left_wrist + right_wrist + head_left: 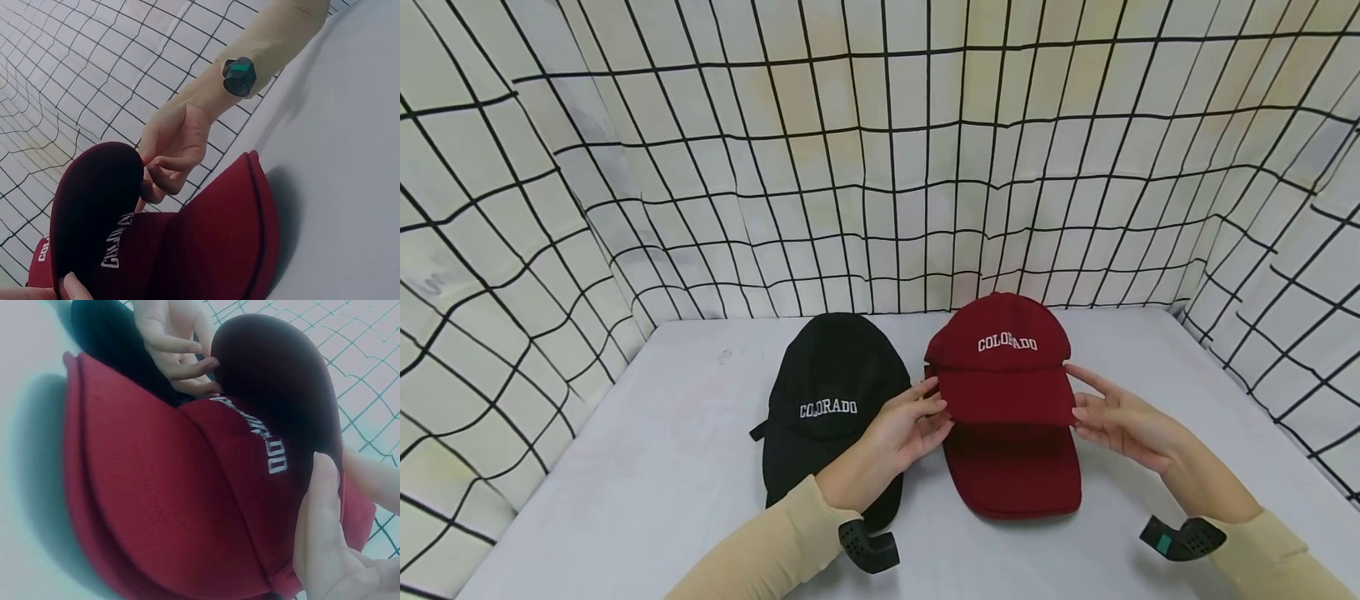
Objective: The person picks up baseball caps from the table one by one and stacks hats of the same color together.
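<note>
A red cap (1007,396) with white COLORADO lettering sits on top of other red caps, its brim raised toward the front. My left hand (904,429) holds that brim at its left side, and my right hand (1123,425) grips the opposite side, thumb under the edge in the right wrist view. Beneath is a lower red cap (162,475), also lettered; a further brim edge shows under its own. The crowns below are mostly covered. Left of the stack lies a black COLORADO cap (827,375), partly hidden behind my left forearm.
A white-covered table (662,467) carries the caps. Black grid netting (887,183) over pale walls closes off the back and both sides. Dark wrist cameras (868,546) sit at the cuffs of the beige sleeves (767,542).
</note>
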